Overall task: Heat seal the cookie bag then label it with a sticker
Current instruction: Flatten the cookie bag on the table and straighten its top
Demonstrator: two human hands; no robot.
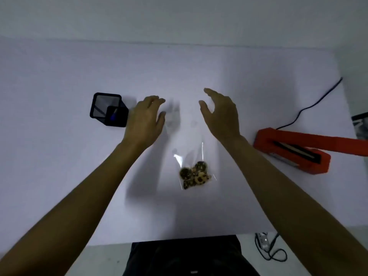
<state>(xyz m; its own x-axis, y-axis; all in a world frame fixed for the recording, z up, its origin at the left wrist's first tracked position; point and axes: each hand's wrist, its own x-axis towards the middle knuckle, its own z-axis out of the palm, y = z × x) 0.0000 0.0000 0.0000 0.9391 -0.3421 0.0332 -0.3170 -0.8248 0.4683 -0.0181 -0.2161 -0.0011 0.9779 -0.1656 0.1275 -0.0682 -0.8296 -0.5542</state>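
Note:
A clear plastic cookie bag (191, 164) lies flat in the middle of the white table, with several dark-speckled cookies (194, 175) bunched at its near end. Its far, open end is hard to make out against the table. My left hand (145, 120) hovers palm down beyond the bag on the left, fingers apart, holding nothing. My right hand (221, 114) hovers beyond the bag on the right, fingers spread and curved, also holding nothing. An orange heat sealer (292, 150) lies at the right with its jaw raised. No sticker is visible.
A black mesh pen holder (108, 109) with a blue item inside stands left of my left hand. The sealer's black cable (318, 98) runs to the table's far right edge. A power strip and cords (266, 246) lie on the floor below the near edge.

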